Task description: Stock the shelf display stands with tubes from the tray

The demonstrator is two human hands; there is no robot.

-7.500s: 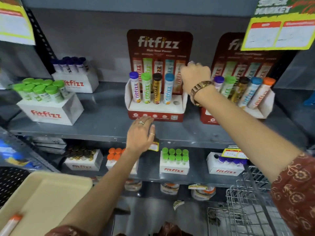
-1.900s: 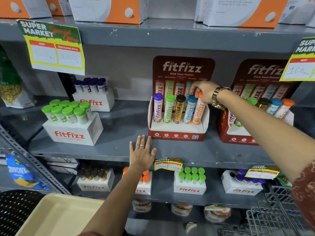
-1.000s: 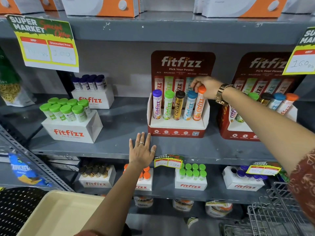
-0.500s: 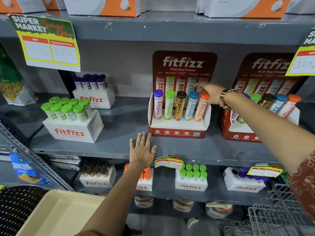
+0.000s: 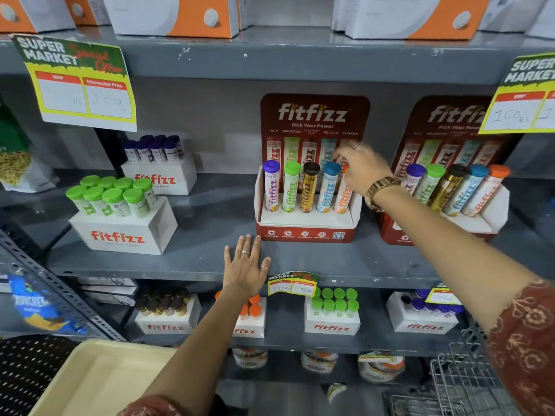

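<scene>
The middle fitfizz display stand on the grey shelf holds purple, green, black, blue and orange tubes in a row. My right hand reaches in from the right and its fingers curl over the cap of the orange tube in the rightmost slot, hiding most of the cap. A second stand to the right holds the same colours of tubes. My left hand lies flat, fingers spread, on the shelf's front edge below the middle stand. The cream tray sits at bottom left; the part I see holds no tubes.
White fitfizz boxes with green-capped tubes and dark-capped tubes stand at the left of the shelf. More such boxes fill the shelf below. A wire basket is at bottom right. Price signs hang from the shelf above.
The orange tube went into the middle stand's last slot. My right hand briefly lifted off it, then came back down over its cap. My left hand stayed on the shelf edge.
</scene>
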